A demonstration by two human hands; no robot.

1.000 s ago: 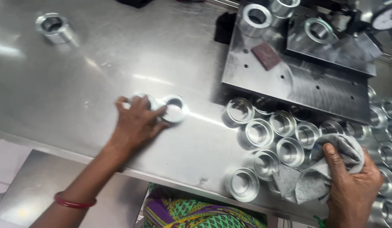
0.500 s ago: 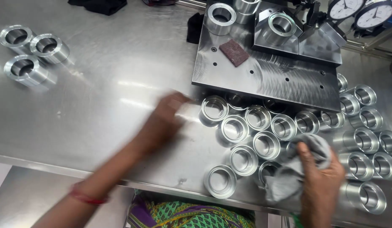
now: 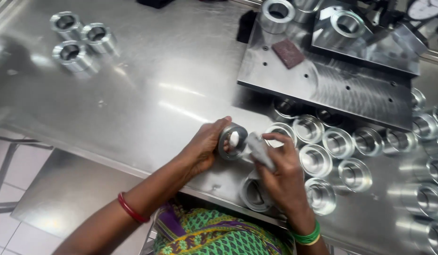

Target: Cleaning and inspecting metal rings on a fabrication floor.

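Steel short machined ring [image 3: 232, 140] sits clamped in the left hand [image 3: 204, 148] above the shiny desk [image 3: 148, 94]; at its three o'clock, the right hand [image 3: 282, 172] pinches a grey cloth [image 3: 259, 148]. Wiping seems underway; the cloth must enter the bore.

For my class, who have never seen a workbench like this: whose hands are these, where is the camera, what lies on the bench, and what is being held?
The camera sits on the person's head and looks down, so both hands are that person's own. The left hand grips a short metal ring, turned on its side. The right hand holds a grey cloth with its tip at the ring's hole. They work over a shiny steel bench. Many similar rings stand to the right, and three more at the far left. Behind lies a thick steel plate carrying a small reddish-brown pad.
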